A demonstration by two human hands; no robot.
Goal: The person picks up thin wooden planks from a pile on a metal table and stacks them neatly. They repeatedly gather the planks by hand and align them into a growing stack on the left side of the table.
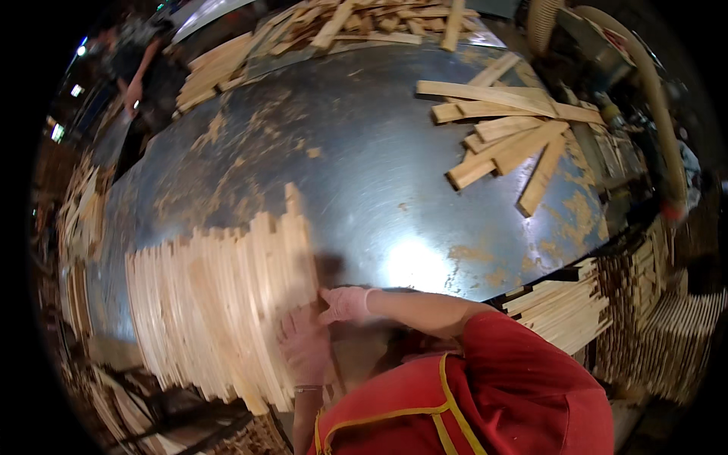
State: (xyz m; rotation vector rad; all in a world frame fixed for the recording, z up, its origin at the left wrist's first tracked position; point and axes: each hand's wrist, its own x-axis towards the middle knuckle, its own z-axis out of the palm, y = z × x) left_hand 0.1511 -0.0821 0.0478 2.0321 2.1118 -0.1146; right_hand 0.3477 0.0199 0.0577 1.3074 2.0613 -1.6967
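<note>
Many pale wooden strips [220, 296] lie side by side in a wide row on the metal table, at the near left. At the row's right end, one wooden strip [297, 220] sticks out farther than its neighbours and looks slightly blurred. My left hand [305, 345], in a pinkish glove, rests over the right end of the row with its fingers stretched across the wood. Close beside it, my gloved right hand [347, 305] has its fingers bent against the side of the outermost strip. The undersides of both hands are hidden.
Loose wooden boards [508, 129] lie fanned out at the table's far right. A heap of wood pieces [364, 23] stands beyond the metal table [341, 144]. Stacked strips [561, 307] sit at right. Another person [144, 72] stands far left; a ribbed hose [663, 114] hangs far right.
</note>
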